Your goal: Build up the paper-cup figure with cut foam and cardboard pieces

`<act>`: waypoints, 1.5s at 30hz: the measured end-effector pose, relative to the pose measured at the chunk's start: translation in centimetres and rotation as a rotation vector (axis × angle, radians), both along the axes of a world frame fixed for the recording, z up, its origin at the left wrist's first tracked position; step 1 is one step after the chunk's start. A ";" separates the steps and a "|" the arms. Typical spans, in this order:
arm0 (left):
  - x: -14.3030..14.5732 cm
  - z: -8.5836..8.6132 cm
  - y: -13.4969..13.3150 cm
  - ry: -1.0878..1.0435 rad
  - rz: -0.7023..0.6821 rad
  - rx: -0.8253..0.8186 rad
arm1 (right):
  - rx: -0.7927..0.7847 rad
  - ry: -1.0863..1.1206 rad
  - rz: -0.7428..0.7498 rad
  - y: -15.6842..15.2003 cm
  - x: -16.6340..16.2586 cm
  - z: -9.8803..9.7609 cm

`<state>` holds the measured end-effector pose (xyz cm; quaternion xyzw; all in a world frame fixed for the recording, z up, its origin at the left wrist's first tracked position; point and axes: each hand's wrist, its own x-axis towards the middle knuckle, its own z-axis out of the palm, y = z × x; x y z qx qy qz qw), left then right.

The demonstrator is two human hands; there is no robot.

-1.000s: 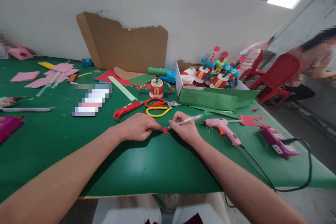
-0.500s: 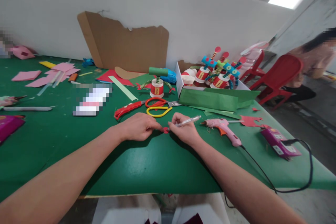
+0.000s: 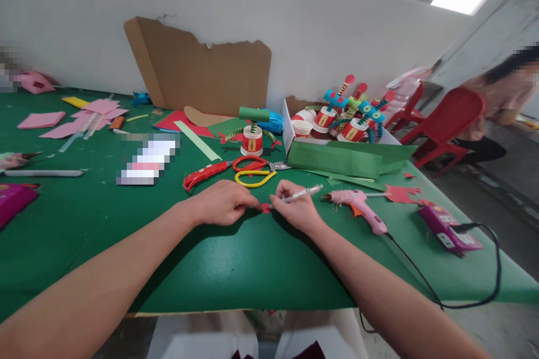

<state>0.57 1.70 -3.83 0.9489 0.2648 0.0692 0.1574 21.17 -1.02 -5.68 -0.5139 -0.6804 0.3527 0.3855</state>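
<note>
Left end of the green tabletop (image 3: 227, 275): a purple item (image 3: 16, 202), cut by the view's edge, with a whitish stick (image 3: 44, 173) lying behind it and pink paper sheets (image 3: 41, 120) farther back. Next, a pale green strip (image 3: 196, 139) lies in front of the upright brown cardboard (image 3: 210, 78), and a red-handled tool (image 3: 206, 175) lies nearer the hands. Left hand (image 3: 223, 203): index finger extended, its tip at the edge of a small red paper piece (image 3: 265, 208); other fingers curled, and whether they enclose anything cannot be determined. Said piece lies on the tabletop between both hands, in front of the scissors (image 3: 275, 166) and an upright cup figure (image 3: 251, 145) with a green tube on top. Right hand (image 3: 298, 208): thumb and fingers pinch a clear pen (image 3: 302, 193), held tilted, its lower end at the piece; contact of the tip cannot be confirmed. Farther right, a white box (image 3: 287, 132) contains several cup figures; a pink glue gun (image 3: 356, 197) lies near the right hand, and a purple power strip (image 3: 446, 227) with a plug inserted lies beyond
</note>
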 end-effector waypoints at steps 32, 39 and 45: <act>0.0 0.1 0.0 -0.012 0.001 -0.010 | -0.007 0.008 0.009 0.0 -0.1 0.1; -0.1 0.1 0.0 -0.056 -0.023 -0.031 | -0.026 0.270 -0.219 0.7 0.9 0.0; -0.3 0.0 0.3 -0.102 -0.034 -0.084 | -0.066 0.213 -0.150 0.7 1.1 0.2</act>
